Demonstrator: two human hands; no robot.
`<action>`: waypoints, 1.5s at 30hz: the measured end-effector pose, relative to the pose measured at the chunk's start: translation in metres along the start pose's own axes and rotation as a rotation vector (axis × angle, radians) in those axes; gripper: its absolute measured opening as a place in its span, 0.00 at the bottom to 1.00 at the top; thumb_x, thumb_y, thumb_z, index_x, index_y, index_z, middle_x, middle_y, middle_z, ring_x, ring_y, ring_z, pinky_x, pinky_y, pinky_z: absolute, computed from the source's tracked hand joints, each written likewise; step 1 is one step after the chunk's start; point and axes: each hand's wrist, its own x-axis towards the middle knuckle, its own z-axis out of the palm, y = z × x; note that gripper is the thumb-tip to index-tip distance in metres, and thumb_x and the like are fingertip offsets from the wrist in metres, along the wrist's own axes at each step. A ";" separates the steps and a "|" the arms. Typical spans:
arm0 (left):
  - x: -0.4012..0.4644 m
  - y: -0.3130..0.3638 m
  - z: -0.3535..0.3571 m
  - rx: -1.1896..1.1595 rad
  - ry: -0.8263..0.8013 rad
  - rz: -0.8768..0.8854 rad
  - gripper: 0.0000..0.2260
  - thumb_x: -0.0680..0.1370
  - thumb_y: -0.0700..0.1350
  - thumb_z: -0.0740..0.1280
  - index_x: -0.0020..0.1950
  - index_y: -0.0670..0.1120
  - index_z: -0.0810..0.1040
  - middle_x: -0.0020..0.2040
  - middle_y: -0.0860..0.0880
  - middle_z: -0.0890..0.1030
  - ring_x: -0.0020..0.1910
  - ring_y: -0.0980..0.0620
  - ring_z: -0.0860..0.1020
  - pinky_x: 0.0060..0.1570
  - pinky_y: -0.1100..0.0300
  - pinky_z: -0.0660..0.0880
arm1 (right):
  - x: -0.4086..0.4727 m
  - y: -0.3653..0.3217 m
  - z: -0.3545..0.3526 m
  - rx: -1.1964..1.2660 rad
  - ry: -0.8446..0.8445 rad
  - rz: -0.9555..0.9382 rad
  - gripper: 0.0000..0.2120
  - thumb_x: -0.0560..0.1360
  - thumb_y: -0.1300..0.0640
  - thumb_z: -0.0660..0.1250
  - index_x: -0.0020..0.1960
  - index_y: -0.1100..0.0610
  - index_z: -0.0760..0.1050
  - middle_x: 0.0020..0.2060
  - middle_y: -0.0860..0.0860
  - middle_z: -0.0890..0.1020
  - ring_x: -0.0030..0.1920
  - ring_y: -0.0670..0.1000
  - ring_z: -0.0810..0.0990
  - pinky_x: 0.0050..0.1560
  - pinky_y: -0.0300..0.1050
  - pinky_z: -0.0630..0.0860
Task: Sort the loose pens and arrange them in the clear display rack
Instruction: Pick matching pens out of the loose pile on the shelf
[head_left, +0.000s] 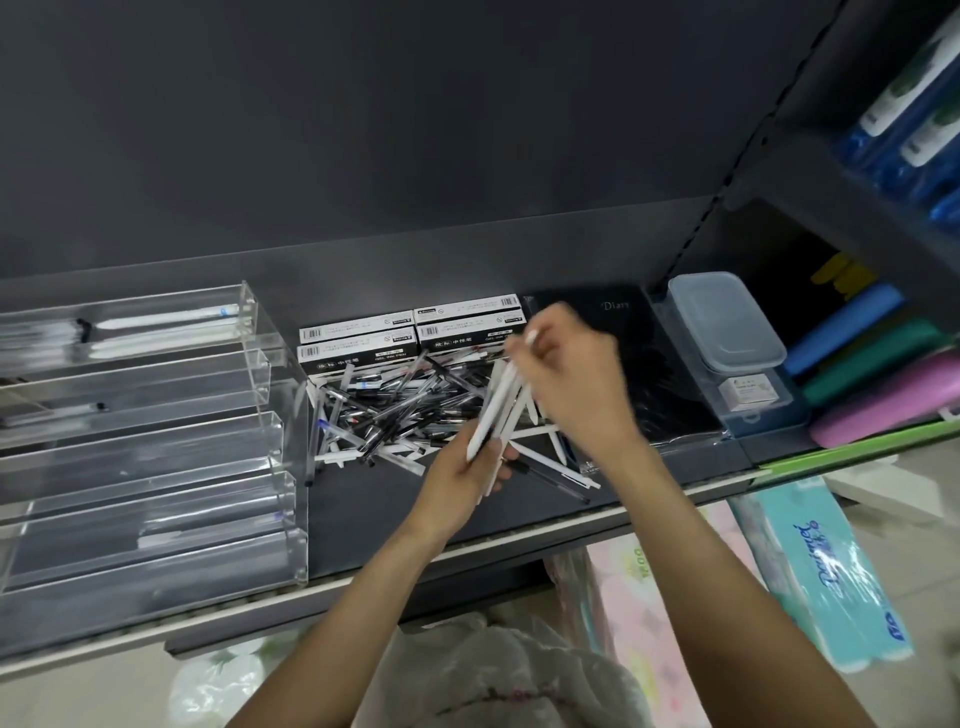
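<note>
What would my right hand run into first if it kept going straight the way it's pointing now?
Probably the pen boxes. The right hand points up-left across the loose pens, with the boxes just beyond its fingertips. Its height above them is unclear, so it may pass over.

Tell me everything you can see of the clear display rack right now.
The clear display rack looks like transparent acrylic, with stepped tiers rising toward the back wall. It stands on the dark shelf, left of the loose pen pile. A few pens lie in the upper and lower tiers; most space is unfilled. Neither hand touches it.
</note>
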 end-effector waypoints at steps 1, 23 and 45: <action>0.000 -0.002 -0.001 -0.041 0.018 -0.027 0.09 0.82 0.41 0.58 0.61 0.47 0.72 0.42 0.54 0.81 0.36 0.61 0.78 0.41 0.64 0.77 | 0.000 0.000 -0.013 0.128 0.099 0.028 0.07 0.76 0.58 0.67 0.44 0.61 0.72 0.29 0.51 0.80 0.28 0.49 0.79 0.32 0.46 0.77; 0.002 0.017 0.013 -0.765 0.316 -0.215 0.12 0.82 0.42 0.58 0.64 0.43 0.73 0.47 0.47 0.82 0.42 0.52 0.79 0.41 0.59 0.74 | -0.090 0.041 0.080 0.501 0.222 0.322 0.05 0.75 0.59 0.68 0.48 0.50 0.77 0.41 0.42 0.82 0.37 0.50 0.82 0.32 0.44 0.78; -0.018 0.006 -0.004 -0.179 0.111 0.029 0.09 0.81 0.41 0.58 0.61 0.45 0.71 0.44 0.50 0.80 0.36 0.60 0.78 0.36 0.63 0.77 | -0.017 0.025 0.028 0.047 -0.114 -0.034 0.10 0.76 0.49 0.66 0.56 0.49 0.78 0.50 0.45 0.73 0.52 0.45 0.71 0.52 0.35 0.67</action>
